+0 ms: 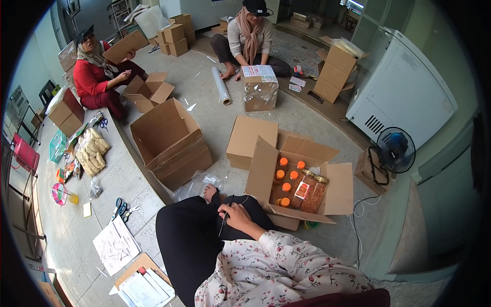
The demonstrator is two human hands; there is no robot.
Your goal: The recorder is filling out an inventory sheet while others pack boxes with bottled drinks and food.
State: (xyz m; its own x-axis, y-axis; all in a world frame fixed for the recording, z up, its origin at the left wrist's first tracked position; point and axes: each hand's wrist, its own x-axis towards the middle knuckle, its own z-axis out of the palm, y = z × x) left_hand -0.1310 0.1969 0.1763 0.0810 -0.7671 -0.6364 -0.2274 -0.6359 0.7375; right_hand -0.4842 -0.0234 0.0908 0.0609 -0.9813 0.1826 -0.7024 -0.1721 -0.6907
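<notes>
My right hand (238,217) rests over my dark-trousered leg, shut on a slim dark pointed tool (223,221); whether it is a cutter or a pen I cannot tell. My left hand is out of view. Just right of my leg stands an open cardboard box (262,169) with its flaps spread. Inside it are several bottles with orange caps (294,175) and clear jars (315,193) with gold lids and reddish-brown contents. A closed carton (251,140) sits behind it. Bubble wrap (199,184) lies near my foot, in front of a large open carton (180,153).
Left, on the raised tiled floor, are scissors (122,209), papers (116,245), a clipboard (153,264) and bagged food (92,151). Two people (94,76) sit beyond, one behind a wrapped parcel (261,94). A plastic-film roll (221,86) lies nearby. A fan (395,149) stands right.
</notes>
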